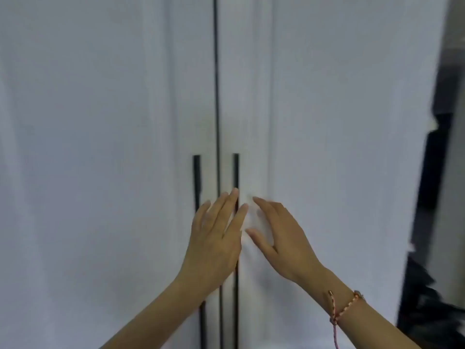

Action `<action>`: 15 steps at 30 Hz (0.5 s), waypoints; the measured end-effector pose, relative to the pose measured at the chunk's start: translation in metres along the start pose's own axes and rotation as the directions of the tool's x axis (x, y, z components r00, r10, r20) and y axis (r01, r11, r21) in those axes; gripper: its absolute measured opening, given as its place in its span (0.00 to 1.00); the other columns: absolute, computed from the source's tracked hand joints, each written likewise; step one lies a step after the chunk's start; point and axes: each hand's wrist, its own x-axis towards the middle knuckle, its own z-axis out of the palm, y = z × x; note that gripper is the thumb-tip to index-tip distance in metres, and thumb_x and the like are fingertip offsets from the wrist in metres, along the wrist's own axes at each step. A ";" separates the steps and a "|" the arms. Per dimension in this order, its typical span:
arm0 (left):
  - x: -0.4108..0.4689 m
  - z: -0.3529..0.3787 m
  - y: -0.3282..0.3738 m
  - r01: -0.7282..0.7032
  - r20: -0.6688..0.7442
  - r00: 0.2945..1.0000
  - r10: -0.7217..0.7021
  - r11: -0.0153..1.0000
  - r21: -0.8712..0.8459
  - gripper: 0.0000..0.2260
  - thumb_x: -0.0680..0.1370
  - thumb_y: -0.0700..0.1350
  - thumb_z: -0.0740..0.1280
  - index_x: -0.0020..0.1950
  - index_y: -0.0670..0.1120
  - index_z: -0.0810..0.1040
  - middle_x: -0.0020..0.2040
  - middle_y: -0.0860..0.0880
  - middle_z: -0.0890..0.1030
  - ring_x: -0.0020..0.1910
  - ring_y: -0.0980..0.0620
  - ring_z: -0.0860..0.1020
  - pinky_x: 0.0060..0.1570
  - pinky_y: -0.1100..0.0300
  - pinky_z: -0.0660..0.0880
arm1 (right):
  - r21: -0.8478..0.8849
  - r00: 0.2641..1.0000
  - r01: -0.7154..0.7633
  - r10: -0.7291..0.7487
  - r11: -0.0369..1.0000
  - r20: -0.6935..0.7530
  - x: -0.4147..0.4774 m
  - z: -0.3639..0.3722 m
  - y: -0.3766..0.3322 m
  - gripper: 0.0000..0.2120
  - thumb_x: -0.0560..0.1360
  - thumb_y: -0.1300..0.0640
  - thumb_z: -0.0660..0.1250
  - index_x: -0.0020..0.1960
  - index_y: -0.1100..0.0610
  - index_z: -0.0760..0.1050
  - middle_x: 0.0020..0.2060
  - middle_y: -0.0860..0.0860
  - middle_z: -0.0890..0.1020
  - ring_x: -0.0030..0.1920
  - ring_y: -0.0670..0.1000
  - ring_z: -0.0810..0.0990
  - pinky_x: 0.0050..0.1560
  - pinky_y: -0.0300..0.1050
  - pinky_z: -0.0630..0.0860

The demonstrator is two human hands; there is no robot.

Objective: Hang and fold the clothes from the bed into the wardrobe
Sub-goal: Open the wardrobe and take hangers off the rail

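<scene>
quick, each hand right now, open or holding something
Left hand: open, fingers straight in front of the right door's handle, gripping nothing.
Right hand: open, fingers spread, holding nothing.

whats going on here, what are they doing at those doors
A person faces a white wardrobe whose two doors are shut. Both hands are raised to the middle seam. The left hand, fingers straight, lies across the right door's black handle. The right hand, fingers spread, is just beside it in front of the right door. Neither hand grips a handle, and no clothes are in view.
</scene>
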 end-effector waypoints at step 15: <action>-0.022 -0.053 -0.015 -0.632 0.795 0.607 0.016 0.616 0.470 0.26 0.81 0.51 0.54 0.76 0.41 0.54 0.76 0.40 0.52 0.75 0.38 0.49 0.66 0.38 0.31 | 0.536 0.949 -0.311 0.223 0.785 0.224 0.014 0.030 -0.057 0.32 0.79 0.65 0.58 0.76 0.57 0.44 0.73 0.57 0.60 0.72 0.52 0.61 0.70 0.40 0.58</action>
